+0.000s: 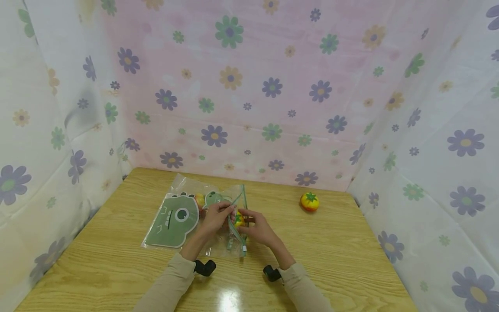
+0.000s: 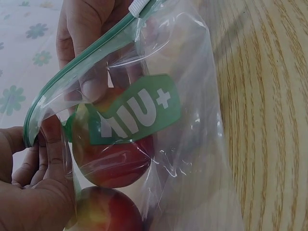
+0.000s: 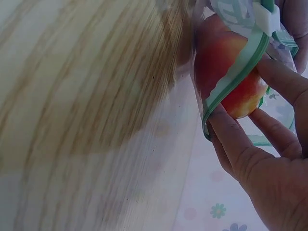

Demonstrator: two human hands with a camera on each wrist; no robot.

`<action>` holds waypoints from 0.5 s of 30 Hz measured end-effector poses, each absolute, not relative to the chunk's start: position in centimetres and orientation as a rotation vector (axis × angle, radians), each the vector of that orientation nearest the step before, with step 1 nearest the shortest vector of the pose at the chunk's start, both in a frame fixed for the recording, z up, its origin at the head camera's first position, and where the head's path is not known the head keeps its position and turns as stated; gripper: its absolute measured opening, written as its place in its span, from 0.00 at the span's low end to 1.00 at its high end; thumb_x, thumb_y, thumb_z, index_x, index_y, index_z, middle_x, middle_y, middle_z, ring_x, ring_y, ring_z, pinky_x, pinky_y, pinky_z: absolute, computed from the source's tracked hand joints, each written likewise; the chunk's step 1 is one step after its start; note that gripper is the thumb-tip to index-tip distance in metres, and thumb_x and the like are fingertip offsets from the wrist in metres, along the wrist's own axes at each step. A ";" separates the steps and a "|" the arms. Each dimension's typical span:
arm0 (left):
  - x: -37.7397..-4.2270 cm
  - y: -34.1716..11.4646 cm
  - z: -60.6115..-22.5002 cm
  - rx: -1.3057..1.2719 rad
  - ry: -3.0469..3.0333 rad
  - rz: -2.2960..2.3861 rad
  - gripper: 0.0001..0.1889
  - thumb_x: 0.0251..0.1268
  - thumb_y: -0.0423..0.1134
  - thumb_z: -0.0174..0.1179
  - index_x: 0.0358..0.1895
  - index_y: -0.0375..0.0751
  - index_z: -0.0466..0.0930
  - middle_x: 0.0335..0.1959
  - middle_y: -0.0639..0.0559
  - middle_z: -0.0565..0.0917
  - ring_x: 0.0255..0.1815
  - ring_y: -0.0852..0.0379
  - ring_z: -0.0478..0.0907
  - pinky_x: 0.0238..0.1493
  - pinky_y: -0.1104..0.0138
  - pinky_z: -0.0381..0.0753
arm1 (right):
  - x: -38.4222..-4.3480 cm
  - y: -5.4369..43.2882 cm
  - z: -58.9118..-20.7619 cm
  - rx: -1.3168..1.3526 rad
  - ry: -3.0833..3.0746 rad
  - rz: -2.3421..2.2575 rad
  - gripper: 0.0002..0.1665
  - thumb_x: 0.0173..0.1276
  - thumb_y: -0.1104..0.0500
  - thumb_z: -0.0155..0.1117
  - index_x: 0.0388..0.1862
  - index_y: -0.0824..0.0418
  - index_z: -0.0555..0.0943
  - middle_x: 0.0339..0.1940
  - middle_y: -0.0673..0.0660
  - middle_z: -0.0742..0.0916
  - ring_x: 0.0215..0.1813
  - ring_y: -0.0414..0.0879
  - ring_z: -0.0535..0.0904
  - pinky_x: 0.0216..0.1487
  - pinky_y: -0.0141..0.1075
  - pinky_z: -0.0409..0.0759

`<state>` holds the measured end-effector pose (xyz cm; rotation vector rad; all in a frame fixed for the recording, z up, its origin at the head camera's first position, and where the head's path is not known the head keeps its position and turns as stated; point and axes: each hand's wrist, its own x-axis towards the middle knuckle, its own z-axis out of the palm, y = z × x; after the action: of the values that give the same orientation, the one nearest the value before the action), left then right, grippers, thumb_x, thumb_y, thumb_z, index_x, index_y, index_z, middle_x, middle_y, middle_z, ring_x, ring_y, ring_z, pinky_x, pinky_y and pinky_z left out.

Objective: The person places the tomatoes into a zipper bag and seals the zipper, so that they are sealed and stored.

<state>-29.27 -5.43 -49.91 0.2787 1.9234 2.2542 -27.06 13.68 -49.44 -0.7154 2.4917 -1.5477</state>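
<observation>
A clear zip bag (image 1: 208, 251) with a green monster print lies on the table, its green-edged mouth facing right. My left hand (image 1: 213, 219) pinches the green zip edge (image 2: 62, 73) and keeps the mouth apart. The fingers of my right hand (image 1: 260, 229) reach into the mouth and grip a red-and-yellow tomato (image 3: 216, 62) with green leaves on top. The tomato sits just inside the bag, behind the plastic in the left wrist view. Close under it in that view is another red-and-yellow fruit (image 2: 106, 209). A white zip slider (image 3: 266, 18) shows on the bag's edge.
Another red-and-yellow tomato (image 1: 309, 202) stands at the back right of the wooden table (image 1: 335, 260). Flower-patterned cloth (image 1: 241, 86) hangs behind the table and on both sides. Black wrist mounts (image 1: 204, 268) sit below both hands.
</observation>
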 end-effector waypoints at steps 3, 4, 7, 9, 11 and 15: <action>-29.3 -5.4 -49.9 0.286 1.920 2.255 0.13 0.80 0.33 0.52 0.51 0.22 0.77 0.29 0.50 0.81 0.29 0.59 0.80 0.35 0.70 0.84 | -26.4 13.3 -48.0 -0.726 2.479 -1.539 0.34 0.69 0.71 0.66 0.72 0.76 0.68 0.70 0.77 0.73 0.64 0.75 0.74 0.55 0.52 0.85; -29.3 -5.5 -49.9 0.289 1.921 2.255 0.13 0.80 0.33 0.52 0.51 0.22 0.77 0.29 0.50 0.81 0.29 0.59 0.80 0.35 0.70 0.84 | -26.2 13.2 -47.5 -0.729 2.475 -1.533 0.33 0.69 0.71 0.65 0.71 0.77 0.68 0.69 0.78 0.73 0.63 0.76 0.74 0.55 0.52 0.85; -29.3 -5.4 -49.8 0.295 1.931 2.253 0.13 0.80 0.33 0.52 0.50 0.22 0.77 0.29 0.50 0.81 0.29 0.59 0.80 0.36 0.70 0.84 | -25.9 13.0 -46.9 -0.739 2.482 -1.523 0.33 0.69 0.72 0.65 0.70 0.79 0.68 0.67 0.80 0.73 0.62 0.76 0.75 0.53 0.50 0.86; -29.2 -5.5 -49.8 0.300 1.940 2.251 0.12 0.80 0.33 0.52 0.50 0.22 0.77 0.29 0.50 0.81 0.29 0.59 0.80 0.36 0.70 0.84 | -26.1 12.9 -47.5 -0.738 2.498 -1.522 0.32 0.69 0.72 0.65 0.70 0.79 0.68 0.67 0.80 0.74 0.62 0.76 0.76 0.53 0.52 0.86; -29.2 -5.5 -49.7 0.295 1.944 2.251 0.12 0.80 0.32 0.52 0.50 0.23 0.78 0.29 0.50 0.81 0.29 0.59 0.80 0.36 0.70 0.84 | -26.6 12.8 -48.4 -0.754 2.516 -1.515 0.32 0.70 0.72 0.64 0.71 0.78 0.68 0.67 0.79 0.74 0.61 0.74 0.76 0.53 0.53 0.85; -29.3 -5.5 -49.7 0.265 1.938 2.257 0.12 0.79 0.31 0.52 0.51 0.22 0.78 0.29 0.50 0.82 0.29 0.59 0.81 0.36 0.70 0.84 | -27.4 13.0 -49.7 -0.771 2.482 -1.495 0.33 0.72 0.69 0.63 0.74 0.73 0.66 0.70 0.74 0.74 0.64 0.70 0.76 0.57 0.54 0.83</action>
<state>-29.26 -5.47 -49.71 0.2653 1.9376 2.2571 -27.37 13.01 -49.67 -0.7705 2.4821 -1.4950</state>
